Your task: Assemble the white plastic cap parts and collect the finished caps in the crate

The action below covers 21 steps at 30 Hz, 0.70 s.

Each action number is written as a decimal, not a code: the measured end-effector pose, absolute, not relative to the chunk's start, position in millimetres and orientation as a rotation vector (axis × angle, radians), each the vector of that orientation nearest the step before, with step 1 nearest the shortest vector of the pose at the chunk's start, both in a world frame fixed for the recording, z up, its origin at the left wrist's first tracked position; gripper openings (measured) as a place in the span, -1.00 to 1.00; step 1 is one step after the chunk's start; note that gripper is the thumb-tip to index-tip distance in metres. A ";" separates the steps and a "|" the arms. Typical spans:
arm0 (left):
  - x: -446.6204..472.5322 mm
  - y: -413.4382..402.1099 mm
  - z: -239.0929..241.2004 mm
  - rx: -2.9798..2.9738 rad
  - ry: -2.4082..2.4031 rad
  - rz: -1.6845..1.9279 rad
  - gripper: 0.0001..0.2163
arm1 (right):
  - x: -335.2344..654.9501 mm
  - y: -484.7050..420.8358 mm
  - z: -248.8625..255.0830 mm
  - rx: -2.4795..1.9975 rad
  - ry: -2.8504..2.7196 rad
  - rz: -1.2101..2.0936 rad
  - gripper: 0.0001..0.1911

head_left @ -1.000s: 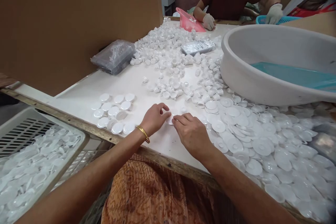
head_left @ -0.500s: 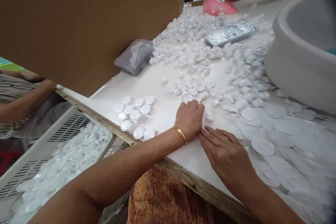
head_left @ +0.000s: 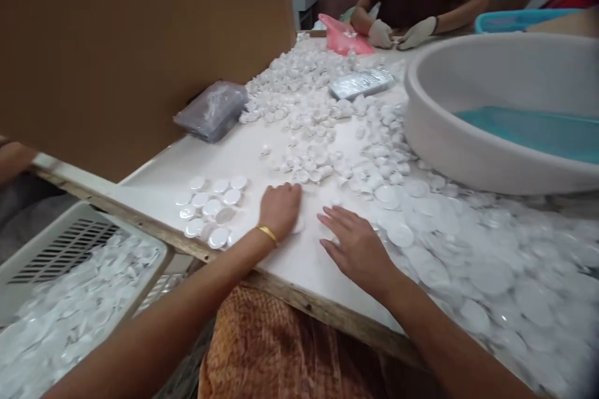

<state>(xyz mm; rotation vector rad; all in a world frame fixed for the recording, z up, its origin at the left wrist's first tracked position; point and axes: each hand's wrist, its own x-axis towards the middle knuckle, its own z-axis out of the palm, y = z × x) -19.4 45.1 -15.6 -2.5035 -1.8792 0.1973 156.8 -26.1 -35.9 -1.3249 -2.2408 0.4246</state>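
My left hand [head_left: 281, 215], with a gold bangle at the wrist, rests on the white table with its fingers curled closed. A pale round edge shows beside its palm, but what the fingers hold is hidden. My right hand [head_left: 358, 252] is a short way to the right, open, fingers apart and pointing left. A small white piece [head_left: 336, 204] lies by its fingertips. Left of my left hand, several white round caps [head_left: 211, 207] sit in rough rows. To the right of my right hand spreads a heap of flat white discs [head_left: 489, 271].
Small white cup-shaped parts [head_left: 309, 78] are piled farther back, around a pink scoop [head_left: 346, 40] and a wrapped packet [head_left: 361, 83]. Another packet [head_left: 213, 111] leans near the cardboard [head_left: 140, 43]. A large grey tub [head_left: 468, 143] stands right; a crate [head_left: 140, 240] lower left. A gloved co-worker [head_left: 421, 6] sits opposite.
My hands, which were touching, are now apart. The right hand's fingers have spread. The view has turned and lifted, showing more of the tub and the co-worker.
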 end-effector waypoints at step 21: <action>60.4 42.8 8.9 -3.220 -1.784 -0.236 -0.83 | 150.3 -26.6 -32.9 -1.633 -2.313 0.677 -0.73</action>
